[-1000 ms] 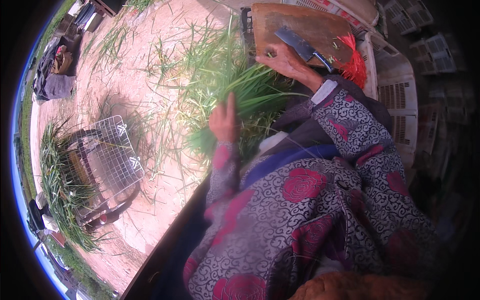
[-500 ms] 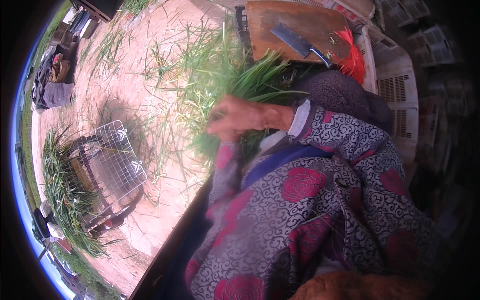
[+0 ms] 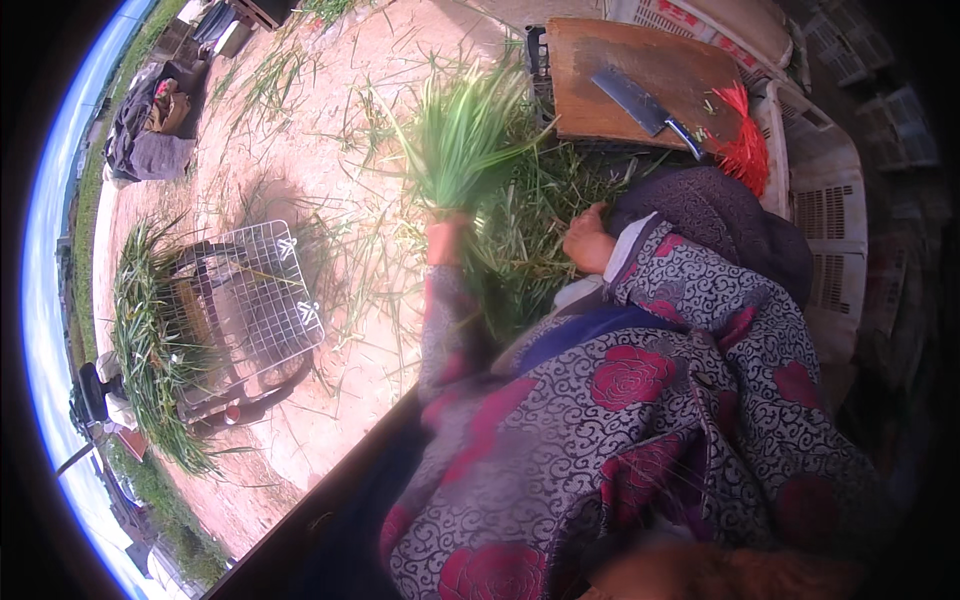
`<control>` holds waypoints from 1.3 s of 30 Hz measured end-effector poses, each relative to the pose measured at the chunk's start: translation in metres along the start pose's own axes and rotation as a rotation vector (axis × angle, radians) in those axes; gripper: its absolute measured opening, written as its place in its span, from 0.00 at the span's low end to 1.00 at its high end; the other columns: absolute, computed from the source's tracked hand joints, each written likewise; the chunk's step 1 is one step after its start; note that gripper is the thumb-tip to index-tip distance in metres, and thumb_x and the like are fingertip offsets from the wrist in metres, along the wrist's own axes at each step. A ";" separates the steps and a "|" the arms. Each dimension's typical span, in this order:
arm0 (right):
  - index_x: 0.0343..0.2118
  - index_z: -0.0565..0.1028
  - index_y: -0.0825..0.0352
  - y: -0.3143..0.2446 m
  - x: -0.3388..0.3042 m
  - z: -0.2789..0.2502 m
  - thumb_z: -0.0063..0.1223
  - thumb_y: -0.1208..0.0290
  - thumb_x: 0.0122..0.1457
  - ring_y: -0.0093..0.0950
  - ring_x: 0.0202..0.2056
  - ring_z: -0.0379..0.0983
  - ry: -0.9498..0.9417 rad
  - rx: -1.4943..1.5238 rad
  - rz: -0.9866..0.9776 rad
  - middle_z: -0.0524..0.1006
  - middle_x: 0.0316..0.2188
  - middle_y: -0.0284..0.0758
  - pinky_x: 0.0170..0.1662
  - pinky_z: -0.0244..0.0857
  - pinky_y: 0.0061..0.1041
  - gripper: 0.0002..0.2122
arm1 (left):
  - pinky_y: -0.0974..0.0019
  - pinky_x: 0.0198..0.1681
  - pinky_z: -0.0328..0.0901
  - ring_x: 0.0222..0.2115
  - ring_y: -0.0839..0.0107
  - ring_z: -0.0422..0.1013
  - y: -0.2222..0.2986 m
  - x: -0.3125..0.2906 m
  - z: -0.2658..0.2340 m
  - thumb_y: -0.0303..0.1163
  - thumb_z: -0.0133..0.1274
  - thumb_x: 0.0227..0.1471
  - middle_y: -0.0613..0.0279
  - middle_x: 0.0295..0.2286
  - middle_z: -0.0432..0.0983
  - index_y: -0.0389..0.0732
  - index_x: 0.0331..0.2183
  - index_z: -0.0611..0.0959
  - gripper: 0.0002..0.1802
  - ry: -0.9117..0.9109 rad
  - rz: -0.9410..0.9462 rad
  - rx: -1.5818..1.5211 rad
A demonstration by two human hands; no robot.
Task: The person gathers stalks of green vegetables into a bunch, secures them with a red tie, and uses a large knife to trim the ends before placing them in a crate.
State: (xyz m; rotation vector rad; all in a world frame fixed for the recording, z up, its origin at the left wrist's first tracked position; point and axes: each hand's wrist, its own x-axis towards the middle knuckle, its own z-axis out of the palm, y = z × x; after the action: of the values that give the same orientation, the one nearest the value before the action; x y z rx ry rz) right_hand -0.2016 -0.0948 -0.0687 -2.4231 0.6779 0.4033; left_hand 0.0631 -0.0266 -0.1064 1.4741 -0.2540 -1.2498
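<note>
My left hand (image 3: 450, 238) is closed round the base of a bunch of long, flat green chive-like leaves (image 3: 460, 140). The bunch stands upright with its tips fanned out away from me, slightly blurred by motion. My right hand (image 3: 589, 241) is beside my right knee, over loose green trimmings (image 3: 535, 225). Its fingers look stretched out and apart, and I see nothing in them. Beyond the knee, a cleaver (image 3: 640, 105) lies on a wooden cutting board (image 3: 570, 110). Red plastic ties (image 3: 745, 145) hang over the board's right edge.
On the left stands a low rack with a white wire grid (image 3: 265, 285), and a heap of green leaves (image 3: 155, 345) lies along its far side. Leaves litter the pale ground. White plastic crates (image 3: 835, 200) are at the right. A dark cloth bundle (image 3: 150, 135) sits at the far left.
My hands were together at the greens and are now apart. The left has lifted the bunch upright; the right has drawn back toward my knee. The view has shifted slightly.
</note>
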 end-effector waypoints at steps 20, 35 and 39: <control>0.43 0.77 0.72 0.035 -0.020 -0.169 0.58 0.66 0.62 0.26 0.33 0.80 0.907 0.427 0.063 0.81 0.34 0.37 0.35 0.73 0.26 0.14 | 0.69 0.26 0.63 0.21 0.71 0.68 0.017 -0.091 0.049 0.23 0.58 0.46 0.64 0.19 0.70 0.38 0.25 0.77 0.04 -0.286 -0.058 -0.387; 0.25 0.75 0.64 -0.001 -0.001 -0.153 0.59 0.67 0.56 0.17 0.17 0.60 0.197 1.520 0.010 0.68 0.17 0.25 0.21 0.53 0.21 0.08 | 0.69 0.24 0.64 0.19 0.71 0.69 0.018 -0.113 0.079 0.21 0.57 0.45 0.62 0.20 0.74 0.33 0.30 0.81 0.06 -0.248 0.035 -0.068; 0.23 0.71 0.61 -0.001 -0.018 -0.154 0.56 0.70 0.57 0.14 0.16 0.53 -0.084 1.741 -0.149 0.62 0.16 0.22 0.20 0.47 0.19 0.08 | 0.68 0.25 0.65 0.20 0.71 0.69 0.017 -0.116 0.075 0.22 0.58 0.47 0.62 0.22 0.74 0.33 0.37 0.79 0.12 -0.297 0.060 -0.165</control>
State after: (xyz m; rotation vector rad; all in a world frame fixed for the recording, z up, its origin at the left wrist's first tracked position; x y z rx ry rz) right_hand -0.1967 -0.1809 0.0604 -0.7676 0.4310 -0.1710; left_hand -0.0361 0.0077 -0.0154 1.1309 -0.3805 -1.4053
